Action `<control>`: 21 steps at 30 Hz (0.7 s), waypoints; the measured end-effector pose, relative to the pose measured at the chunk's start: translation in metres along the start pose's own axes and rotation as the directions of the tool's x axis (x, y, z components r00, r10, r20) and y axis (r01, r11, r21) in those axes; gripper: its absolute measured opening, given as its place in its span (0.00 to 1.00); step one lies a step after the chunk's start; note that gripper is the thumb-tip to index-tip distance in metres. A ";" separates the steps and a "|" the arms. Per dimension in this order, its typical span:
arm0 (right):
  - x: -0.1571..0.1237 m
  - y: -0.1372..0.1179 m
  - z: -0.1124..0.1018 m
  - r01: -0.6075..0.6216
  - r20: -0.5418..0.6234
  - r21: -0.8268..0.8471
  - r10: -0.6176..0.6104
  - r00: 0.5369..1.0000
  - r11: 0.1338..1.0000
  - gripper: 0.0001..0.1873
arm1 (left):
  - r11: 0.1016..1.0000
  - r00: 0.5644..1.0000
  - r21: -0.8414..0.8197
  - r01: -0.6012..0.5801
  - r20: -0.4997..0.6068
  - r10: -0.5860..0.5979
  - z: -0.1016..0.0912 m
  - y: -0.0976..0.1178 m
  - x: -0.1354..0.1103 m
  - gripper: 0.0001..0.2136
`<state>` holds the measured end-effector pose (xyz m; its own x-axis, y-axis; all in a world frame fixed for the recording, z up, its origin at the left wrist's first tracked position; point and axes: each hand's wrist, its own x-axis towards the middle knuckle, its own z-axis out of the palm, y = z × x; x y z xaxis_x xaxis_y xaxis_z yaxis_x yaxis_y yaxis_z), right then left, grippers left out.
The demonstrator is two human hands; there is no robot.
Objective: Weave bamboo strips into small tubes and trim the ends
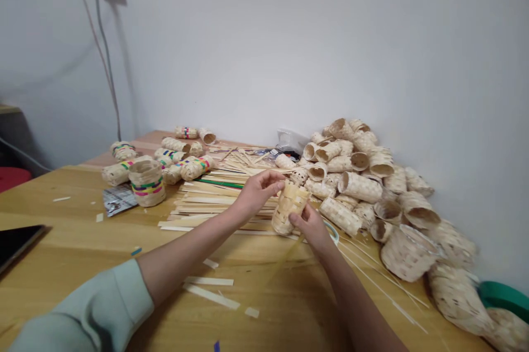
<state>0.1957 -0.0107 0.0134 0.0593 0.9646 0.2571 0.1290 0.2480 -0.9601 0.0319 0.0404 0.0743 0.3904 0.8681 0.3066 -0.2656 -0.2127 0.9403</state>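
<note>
A small pale woven bamboo basket (pixel 285 211) is held up, slightly tilted, over the table between my two hands. My left hand (pixel 261 191) pinches at its upper left rim with thumb and forefinger; whether a loose strip end is between them I cannot tell. My right hand (pixel 313 225) grips the basket's right side, thumb on the front and the other fingers mostly hidden behind. A thin yellowish strip (pixel 279 266), smeared by motion, trails down from beneath the right hand. Behind the hands lie many flat bamboo strips (pixel 215 200).
A large heap of woven baskets (pixel 359 187) rises on the right against the wall. At left stand a basket with coloured bands (pixel 147 187), more banded baskets (pixel 198 167) and a silver packet (pixel 118 200). A dark tablet-like device (pixel 16 244), tape roll (pixel 332 232) and cut strips (pixel 212 296) lie nearer.
</note>
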 end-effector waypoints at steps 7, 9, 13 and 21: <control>-0.002 -0.003 0.000 -0.008 0.029 0.004 0.008 1.000 1.000 0.32 | 0.999 0.999 0.050 0.018 0.045 -0.020 -0.001 -0.002 0.002 0.17; -0.002 -0.003 0.001 -0.011 0.032 0.001 0.011 0.999 1.000 0.31 | 0.999 0.999 0.048 0.011 0.043 -0.013 -0.002 -0.003 0.002 0.18; -0.003 -0.006 0.003 -0.011 0.042 -0.003 0.011 0.999 1.000 0.30 | 0.995 0.998 0.086 -0.045 0.041 0.042 -0.002 -0.005 0.002 0.16; -0.005 -0.010 0.002 0.016 0.033 -0.095 -0.013 0.999 0.995 0.29 | 0.897 0.979 0.395 -0.199 0.035 0.202 -0.003 -0.001 -0.002 0.06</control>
<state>0.1916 -0.0175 0.0217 0.0254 0.9636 0.2661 0.2233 0.2540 -0.9411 0.0291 0.0401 0.0726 0.3595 0.7908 0.4953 0.0320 -0.5409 0.8405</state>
